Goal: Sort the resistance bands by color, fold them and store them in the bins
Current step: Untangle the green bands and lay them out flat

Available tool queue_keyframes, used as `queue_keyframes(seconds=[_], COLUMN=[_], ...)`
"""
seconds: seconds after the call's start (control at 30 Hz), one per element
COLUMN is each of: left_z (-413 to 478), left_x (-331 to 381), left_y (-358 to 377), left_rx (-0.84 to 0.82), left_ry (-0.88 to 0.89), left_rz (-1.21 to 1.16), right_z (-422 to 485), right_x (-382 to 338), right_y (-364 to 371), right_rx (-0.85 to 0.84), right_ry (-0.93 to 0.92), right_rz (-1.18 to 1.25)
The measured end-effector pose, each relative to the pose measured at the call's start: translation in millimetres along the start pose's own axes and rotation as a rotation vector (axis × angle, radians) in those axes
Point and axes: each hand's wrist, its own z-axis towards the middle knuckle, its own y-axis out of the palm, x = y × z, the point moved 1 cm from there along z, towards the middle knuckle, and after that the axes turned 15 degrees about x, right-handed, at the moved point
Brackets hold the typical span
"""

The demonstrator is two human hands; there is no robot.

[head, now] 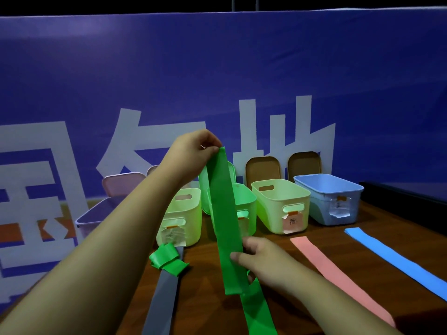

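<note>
two hands: both pinch the green band (222, 201), left hand (196, 147) above the green bin (246, 204), right hand (257, 258) before it
risk: loose tail (dangling) may slip, skewing the fold

Green band (226, 226), grey band (160, 301), pink band (338, 274), blue band (396, 259); bins seen as pale green (280, 204), light blue (331, 199).
</note>
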Motion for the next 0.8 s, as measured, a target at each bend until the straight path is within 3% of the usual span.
queue_keyframes(seconds=[0.33, 0.67, 0.8], left_z=[-39, -57, -66], left_x=[-32, -44, -55], left_y=[78, 104, 85], left_rx=[-0.052, -0.042, -0.007], left_ry=[-0.105, -0.198, -0.366], left_rz=[0.122, 0.114, -0.046], right_z=[-41, -53, -41], right_x=[26, 63, 71], right_y=[-24, -33, -42], right_rx=[-0.110, -0.027, 0.075], right_ry=[0.063, 0.186, 0.255], right_rz=[-0.031, 0.110, -0.021])
